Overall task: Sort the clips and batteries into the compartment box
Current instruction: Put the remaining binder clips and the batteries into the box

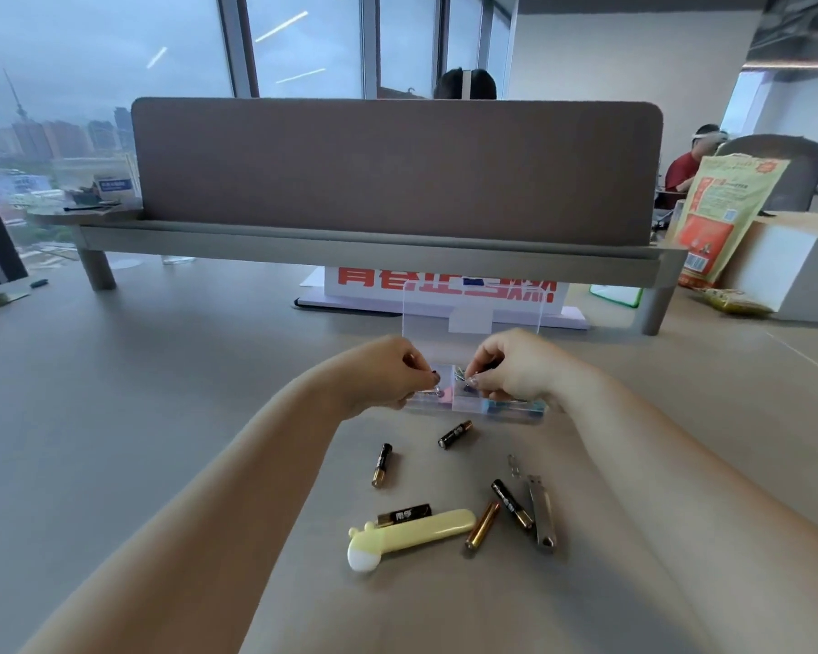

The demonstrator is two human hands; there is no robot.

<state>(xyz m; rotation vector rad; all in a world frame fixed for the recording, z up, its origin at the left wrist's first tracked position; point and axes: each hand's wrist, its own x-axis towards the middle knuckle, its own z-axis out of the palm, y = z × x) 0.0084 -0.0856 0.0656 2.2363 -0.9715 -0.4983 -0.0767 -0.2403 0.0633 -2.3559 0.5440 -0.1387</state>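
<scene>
Light, springy clips (466,383) were pinched over the compartment box (492,410) by left hand (395,372) and right hand (513,365), judged best held by their bodies.

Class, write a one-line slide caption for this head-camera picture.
Left hand and right hand pinch clips over the clear box; five batteries lie loose nearby.

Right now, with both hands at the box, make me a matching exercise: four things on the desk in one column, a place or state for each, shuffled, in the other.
1. box lid
2. yellow case
3. nail clipper
4. gold battery

A. at the right edge of the loose pile
B. upright, open
C. just off the case's right end
D. has a black battery against its far side

Pairs: 1-B, 2-D, 3-A, 4-C
</scene>
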